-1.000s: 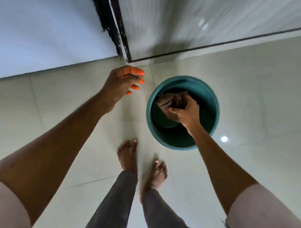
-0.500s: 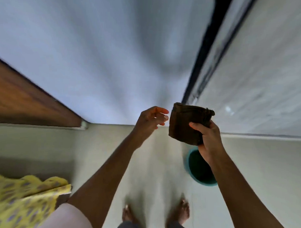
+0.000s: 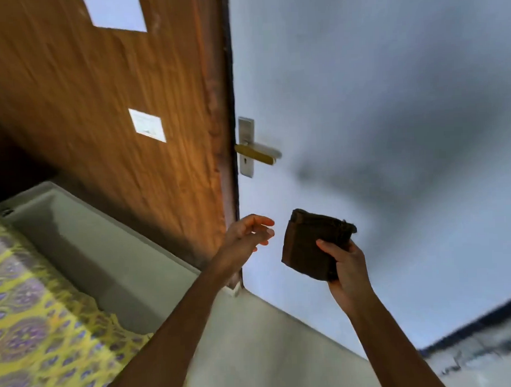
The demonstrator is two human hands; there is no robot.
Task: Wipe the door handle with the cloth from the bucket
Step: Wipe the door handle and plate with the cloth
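A folded dark cloth (image 3: 314,245), right of centre, is pinched at its lower right corner by the right hand (image 3: 348,269), well below the handle (image 3: 257,153) at mid-frame. The left hand (image 3: 247,232) hangs loosely open and empty beside the cloth. Held only by a corner, the cloth could slip or unfold; bare pale door (image 3: 375,102) leaves open room upward, though the brown edge (image 3: 228,107) crowds the handle's left.

No readable text is showing anywhere. A small white sticker (image 3: 147,125) is sitting on the wooden door (image 3: 100,97) with faint marks on it, but they're blurring out too much to read. A pale rectangle (image 3: 114,13) higher up is looking blank. No brands, no numbers.
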